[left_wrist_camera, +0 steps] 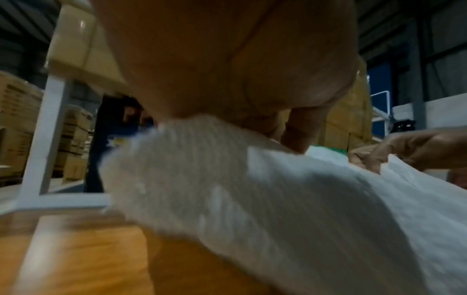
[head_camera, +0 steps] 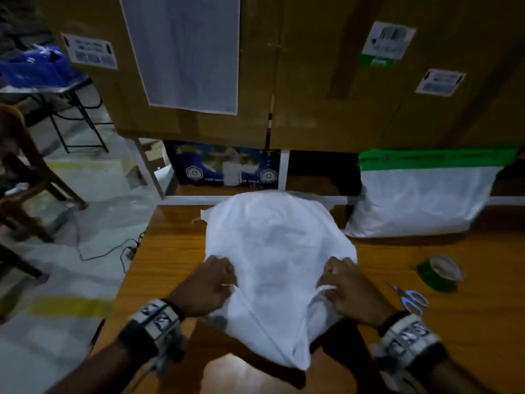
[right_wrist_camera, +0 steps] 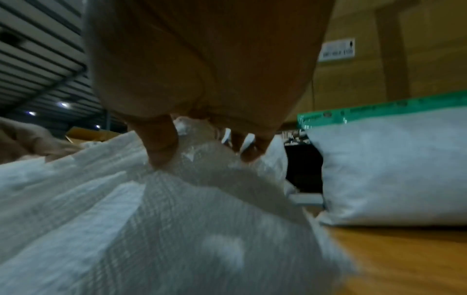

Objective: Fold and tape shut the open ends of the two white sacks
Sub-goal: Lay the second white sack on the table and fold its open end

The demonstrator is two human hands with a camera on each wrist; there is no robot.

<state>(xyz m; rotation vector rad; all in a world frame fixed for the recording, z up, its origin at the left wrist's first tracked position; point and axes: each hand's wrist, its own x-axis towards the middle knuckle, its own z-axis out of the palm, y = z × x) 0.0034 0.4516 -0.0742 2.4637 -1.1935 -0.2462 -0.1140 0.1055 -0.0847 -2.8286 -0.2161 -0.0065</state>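
A white woven sack lies on the wooden table in front of me, its open end hanging toward me over the near edge. My left hand grips the sack's left edge with curled fingers; the left wrist view shows the sack bunched under that hand. My right hand pinches the sack's right edge; its thumb presses into the cloth. A second white sack, sealed with green tape along its top, stands at the back right, seen also in the right wrist view.
A green tape roll and blue-handled scissors lie on the table to my right. Large cardboard boxes on a white rack rise behind the table. To the left are bare floor, cables and a chair.
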